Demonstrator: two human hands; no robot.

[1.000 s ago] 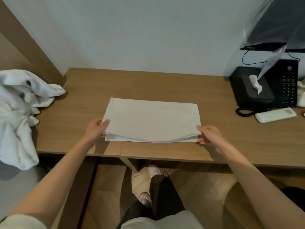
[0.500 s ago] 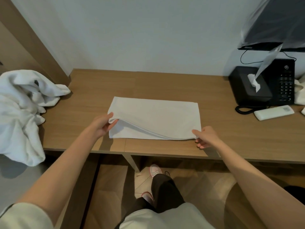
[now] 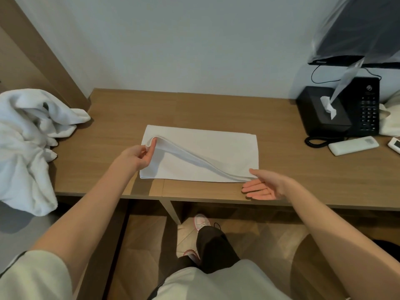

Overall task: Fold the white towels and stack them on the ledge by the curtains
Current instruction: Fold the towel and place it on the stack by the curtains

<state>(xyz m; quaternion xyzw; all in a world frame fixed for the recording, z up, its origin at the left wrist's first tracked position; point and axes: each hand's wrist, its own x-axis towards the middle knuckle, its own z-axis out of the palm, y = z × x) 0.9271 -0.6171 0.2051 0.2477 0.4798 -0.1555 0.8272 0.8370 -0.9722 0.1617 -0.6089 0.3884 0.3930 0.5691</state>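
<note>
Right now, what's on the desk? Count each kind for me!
Folded towel: 1
Crumpled towel heap: 1
Black tissue box: 1
Black phone: 1
White remote: 1
Small white device, cut off: 1
White cloth, right edge: 1
Total: 7

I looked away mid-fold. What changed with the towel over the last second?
The left hand lifted the near-left corner of the towel toward the far edge, still pinching it. The right hand let go of the near-right corner and is open, palm up. The lower layers, crumpled pile and phone stayed put.
</note>
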